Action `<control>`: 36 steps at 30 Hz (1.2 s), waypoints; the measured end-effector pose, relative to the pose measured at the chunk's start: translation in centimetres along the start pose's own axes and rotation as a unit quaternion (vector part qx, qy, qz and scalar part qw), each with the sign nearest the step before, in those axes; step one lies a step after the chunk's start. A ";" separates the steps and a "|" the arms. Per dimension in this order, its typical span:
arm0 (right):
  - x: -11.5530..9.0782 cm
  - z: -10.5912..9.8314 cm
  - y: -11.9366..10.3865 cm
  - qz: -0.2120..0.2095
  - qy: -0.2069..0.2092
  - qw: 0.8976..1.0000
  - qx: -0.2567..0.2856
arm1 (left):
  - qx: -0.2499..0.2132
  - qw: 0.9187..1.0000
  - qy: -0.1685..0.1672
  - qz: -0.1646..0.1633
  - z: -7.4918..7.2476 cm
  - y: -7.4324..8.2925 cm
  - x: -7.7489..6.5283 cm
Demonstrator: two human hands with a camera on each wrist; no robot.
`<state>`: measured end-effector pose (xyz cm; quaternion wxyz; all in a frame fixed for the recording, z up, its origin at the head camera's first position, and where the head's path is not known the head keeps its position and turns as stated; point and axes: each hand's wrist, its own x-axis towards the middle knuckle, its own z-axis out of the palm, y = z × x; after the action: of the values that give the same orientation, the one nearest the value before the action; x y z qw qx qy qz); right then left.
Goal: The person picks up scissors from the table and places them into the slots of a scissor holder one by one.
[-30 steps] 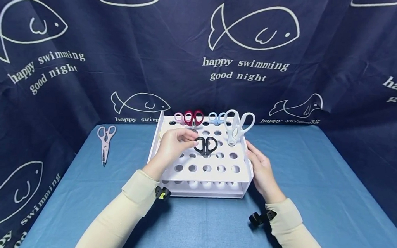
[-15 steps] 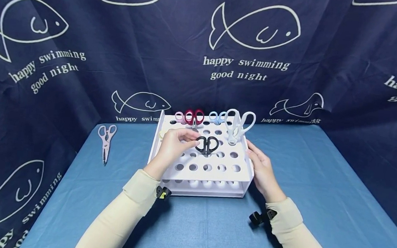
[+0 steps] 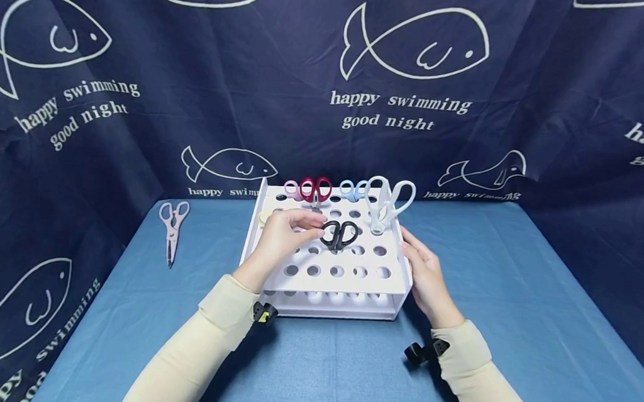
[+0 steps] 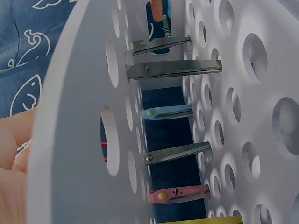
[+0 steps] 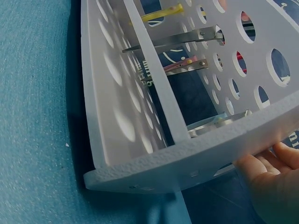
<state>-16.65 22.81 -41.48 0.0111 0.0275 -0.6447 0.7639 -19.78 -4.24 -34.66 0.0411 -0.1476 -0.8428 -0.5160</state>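
Observation:
A white perforated rack (image 3: 321,283) stands on the blue cloth, holding several upright scissors. My left hand (image 3: 281,234) reaches over its top, thumb and fingertips pinching the left loop of black-handled scissors (image 3: 337,244), whose blades point down into a hole. Beneath the top plate, the left wrist view shows several blades, including a long metal blade (image 4: 177,69); which belongs to the black handles I cannot tell. My right hand (image 3: 428,284) holds the rack's right side panel; in the right wrist view its curled fingers (image 5: 254,167) touch the panel's outer face.
Red-handled scissors (image 3: 315,190), light blue scissors (image 3: 352,192) and large pale scissors (image 3: 379,215) stand towards the rack's back. Pink scissors (image 3: 173,227) lie on the tablecloth (image 3: 308,376) at left. A dark blue fish-print curtain (image 3: 285,97) hangs behind.
The black scissors' handles have shifted slightly to the right at the left fingertips. My right hand stays at the rack's side, and the rack has not visibly moved.

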 end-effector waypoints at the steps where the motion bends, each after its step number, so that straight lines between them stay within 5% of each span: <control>1: 0.0 0.0 0.0 -0.002 0.000 1.000 0.001 | -0.001 1.000 -0.001 0.002 0.0 0.0 0.0; 23: 0.0 -0.1 0.0 0.001 0.001 1.000 -0.010 | -0.018 1.000 -0.017 -0.012 -0.6 -0.1 -0.5; 36: 0.0 0.0 0.0 -0.002 0.001 1.000 -0.006 | -0.019 1.000 -0.010 0.008 -1.6 0.1 -0.7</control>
<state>-16.69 22.78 -41.50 0.0136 0.0279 -0.6491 0.7601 -19.22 -5.73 -33.97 0.0334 -0.1600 -0.8318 -0.5304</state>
